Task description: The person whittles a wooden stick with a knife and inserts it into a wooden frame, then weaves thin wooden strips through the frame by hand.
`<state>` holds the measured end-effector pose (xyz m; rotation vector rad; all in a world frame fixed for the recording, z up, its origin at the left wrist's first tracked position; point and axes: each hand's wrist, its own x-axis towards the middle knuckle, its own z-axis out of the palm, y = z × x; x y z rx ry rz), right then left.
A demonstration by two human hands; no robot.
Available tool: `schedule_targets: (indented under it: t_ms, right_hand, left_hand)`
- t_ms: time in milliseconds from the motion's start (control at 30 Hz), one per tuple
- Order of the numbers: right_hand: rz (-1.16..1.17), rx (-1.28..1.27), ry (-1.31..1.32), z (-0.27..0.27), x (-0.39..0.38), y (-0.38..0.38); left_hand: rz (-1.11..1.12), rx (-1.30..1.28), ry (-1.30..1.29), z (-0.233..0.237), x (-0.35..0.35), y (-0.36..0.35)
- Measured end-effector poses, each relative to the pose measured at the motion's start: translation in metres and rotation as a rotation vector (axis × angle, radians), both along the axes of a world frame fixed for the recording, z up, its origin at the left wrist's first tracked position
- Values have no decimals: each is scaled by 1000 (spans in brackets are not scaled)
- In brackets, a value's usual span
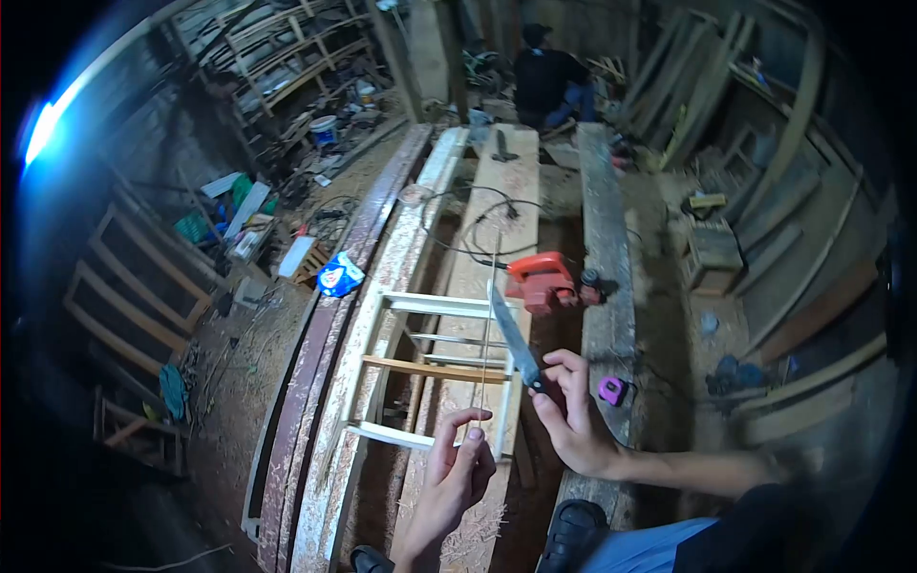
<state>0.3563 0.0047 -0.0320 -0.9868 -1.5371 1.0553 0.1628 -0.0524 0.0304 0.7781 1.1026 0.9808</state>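
Open air above the long centre plank (497, 191), forward of the left hand (457, 473). Blocked close in by a thin stick (485, 315) standing upright from that hand's pinch, and by the knife (513, 334) slanting up-left from the right hand (571, 411), blade tip close against the stick. Barred below by a white ladder-like frame (449, 306) lying along the planks, with dark gaps between its rungs. Further on, crowded by a red power tool (542, 280) and its looping black cable (468, 229). On the right, a grey plank (604, 220) bearing a pink tape measure (611, 390), bare beyond it. At the far end, closed off by a crouching person (549, 81).
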Motion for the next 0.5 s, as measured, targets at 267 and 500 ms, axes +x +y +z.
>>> schedule_targets:
  t_ms: [267, 500]
  right_hand:
    - [-3, -115, 141, -11, 25, 16]
    - [187, -105, 78, 6, -5, 31]
  left_hand:
    - [146, 110, 159, -9, 38, 16]
    - [224, 298, 497, -7, -13, 21]
